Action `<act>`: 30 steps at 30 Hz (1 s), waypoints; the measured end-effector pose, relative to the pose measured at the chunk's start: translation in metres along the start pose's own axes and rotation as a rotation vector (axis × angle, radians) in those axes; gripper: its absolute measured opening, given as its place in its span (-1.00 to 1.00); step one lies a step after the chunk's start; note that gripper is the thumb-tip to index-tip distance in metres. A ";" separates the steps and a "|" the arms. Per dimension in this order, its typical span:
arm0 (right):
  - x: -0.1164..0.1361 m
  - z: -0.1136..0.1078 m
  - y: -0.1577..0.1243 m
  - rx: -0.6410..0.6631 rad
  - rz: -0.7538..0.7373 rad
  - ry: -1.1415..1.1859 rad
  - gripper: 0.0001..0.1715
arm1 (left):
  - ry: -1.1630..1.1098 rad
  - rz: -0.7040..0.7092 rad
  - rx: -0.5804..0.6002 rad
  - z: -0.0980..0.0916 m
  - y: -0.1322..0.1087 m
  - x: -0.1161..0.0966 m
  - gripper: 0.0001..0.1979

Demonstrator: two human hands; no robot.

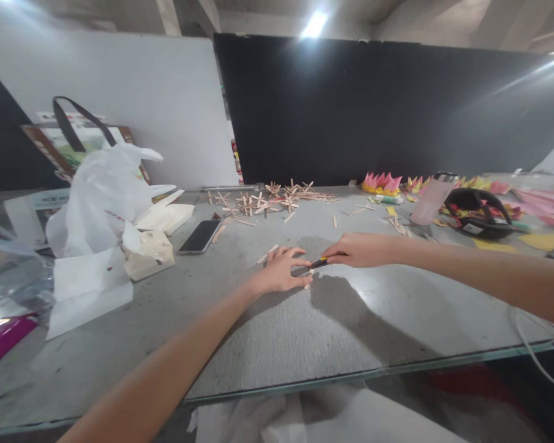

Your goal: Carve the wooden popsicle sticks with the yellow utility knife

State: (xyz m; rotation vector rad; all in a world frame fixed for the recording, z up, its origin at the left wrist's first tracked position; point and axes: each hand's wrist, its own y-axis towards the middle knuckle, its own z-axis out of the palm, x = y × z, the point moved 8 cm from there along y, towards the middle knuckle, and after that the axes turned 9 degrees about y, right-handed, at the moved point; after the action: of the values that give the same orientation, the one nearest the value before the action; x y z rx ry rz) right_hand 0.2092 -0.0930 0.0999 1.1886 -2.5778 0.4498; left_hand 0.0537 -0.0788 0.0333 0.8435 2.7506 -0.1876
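Note:
My left hand (281,271) rests on the grey table (277,332), its fingers pressed down on a small wooden stick (308,278). My right hand (357,249) is closed around a slim tool with a yellow and black body (321,261), whose tip points at the stick just beside the left fingers. Another loose stick (268,253) lies just left of my left hand.
A heap of wooden sticks and stick crosses (268,202) lies at the back. A phone (200,237), tissue box (148,252) and white plastic bag (104,194) sit left. Pink paper flowers (381,183), a tumbler (431,198) and a black object (477,212) sit right.

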 end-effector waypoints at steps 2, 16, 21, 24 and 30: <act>0.001 -0.001 -0.001 0.000 0.011 0.033 -0.51 | -0.006 -0.001 0.000 0.000 0.000 0.000 -0.52; -0.011 0.011 0.006 0.018 0.018 0.044 -0.53 | -0.024 0.020 -0.017 0.001 0.000 0.000 -0.55; -0.010 0.010 0.005 0.020 0.029 0.035 -0.52 | -0.026 0.024 -0.026 0.002 0.000 0.002 -0.55; -0.011 0.011 0.005 0.011 0.036 0.026 -0.52 | -0.029 0.020 -0.026 0.002 0.001 0.002 -0.55; -0.001 0.008 0.009 0.027 0.056 0.017 -0.55 | -0.030 0.009 -0.026 0.003 0.002 0.003 -0.54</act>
State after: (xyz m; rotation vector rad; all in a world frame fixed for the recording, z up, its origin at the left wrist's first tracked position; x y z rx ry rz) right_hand 0.2020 -0.0895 0.0906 1.1188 -2.6035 0.5055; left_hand 0.0530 -0.0762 0.0292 0.8398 2.7147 -0.1613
